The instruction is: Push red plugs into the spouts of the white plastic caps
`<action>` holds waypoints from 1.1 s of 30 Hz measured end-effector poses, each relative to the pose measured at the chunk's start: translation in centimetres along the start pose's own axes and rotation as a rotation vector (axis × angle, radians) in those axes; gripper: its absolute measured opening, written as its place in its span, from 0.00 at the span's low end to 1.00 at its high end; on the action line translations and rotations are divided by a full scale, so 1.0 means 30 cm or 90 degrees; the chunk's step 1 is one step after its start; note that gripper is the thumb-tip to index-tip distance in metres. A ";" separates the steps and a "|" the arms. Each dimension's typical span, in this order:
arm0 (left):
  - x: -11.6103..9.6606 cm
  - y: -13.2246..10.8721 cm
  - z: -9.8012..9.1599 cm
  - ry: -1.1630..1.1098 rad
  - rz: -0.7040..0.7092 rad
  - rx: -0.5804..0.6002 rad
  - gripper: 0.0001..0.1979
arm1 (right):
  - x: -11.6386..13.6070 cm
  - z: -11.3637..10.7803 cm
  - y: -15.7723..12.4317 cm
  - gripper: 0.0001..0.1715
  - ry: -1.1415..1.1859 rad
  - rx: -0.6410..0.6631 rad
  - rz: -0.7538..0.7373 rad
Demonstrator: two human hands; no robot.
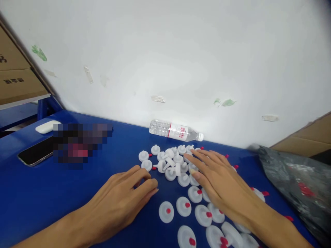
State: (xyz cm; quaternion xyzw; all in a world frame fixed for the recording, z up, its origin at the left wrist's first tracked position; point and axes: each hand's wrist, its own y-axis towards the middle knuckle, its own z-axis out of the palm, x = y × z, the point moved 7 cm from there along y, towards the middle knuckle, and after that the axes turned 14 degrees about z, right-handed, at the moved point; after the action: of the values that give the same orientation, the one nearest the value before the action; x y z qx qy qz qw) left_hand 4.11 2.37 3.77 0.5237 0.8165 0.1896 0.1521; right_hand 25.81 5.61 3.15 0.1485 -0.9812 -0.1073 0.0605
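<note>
White plastic spout caps [183, 179] lie heaped on a blue table [124, 144], with plain nozzles. Nearer to me are more white spout caps [166, 212], whose nozzles carry red tips. My right hand [217, 179] reaches over the caps from the right, palm down, fingers stretched and a little apart. Left of the heap, my left hand [124, 196] rests low with its fingers curled toward the thumb. Whatever may be between those fingers is hidden. Small loose red tips [154, 168] lie by the heap's left edge. Some caps are covered by my right hand and forearm.
A clear plastic bottle [176, 131] lies on its side against the white wall [181, 62]. At left are a phone [36, 150], a white rounded case [48, 126] and a blurred-out object [80, 141]. A dark plastic bag [294, 182] with red pieces sits at right.
</note>
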 end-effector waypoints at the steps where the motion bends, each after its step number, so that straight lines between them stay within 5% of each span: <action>1: -0.001 -0.001 -0.001 0.002 0.001 -0.002 0.08 | -0.001 0.012 -0.003 0.28 -0.007 0.009 0.001; 14: -0.016 0.003 -0.053 0.000 0.014 -0.138 0.09 | -0.009 0.012 0.005 0.27 0.045 0.022 0.025; 22: -0.008 -0.002 -0.072 -0.030 -0.044 -0.154 0.10 | 0.080 -0.210 -0.056 0.12 0.153 -0.267 0.017; 28: -0.038 -0.006 -0.092 -0.148 -0.051 -0.244 0.11 | 0.231 -0.130 -0.129 0.18 0.150 -0.130 -0.130; 33: -0.048 0.001 -0.088 -0.188 -0.036 -0.258 0.12 | 0.264 -0.129 -0.140 0.20 0.254 -0.143 -0.144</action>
State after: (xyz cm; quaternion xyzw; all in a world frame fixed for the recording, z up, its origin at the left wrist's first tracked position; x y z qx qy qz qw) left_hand 3.53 0.67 6.17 0.4815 0.7451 0.2667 0.3767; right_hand 20.04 -1.48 6.63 0.2675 -0.9091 -0.1901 0.2564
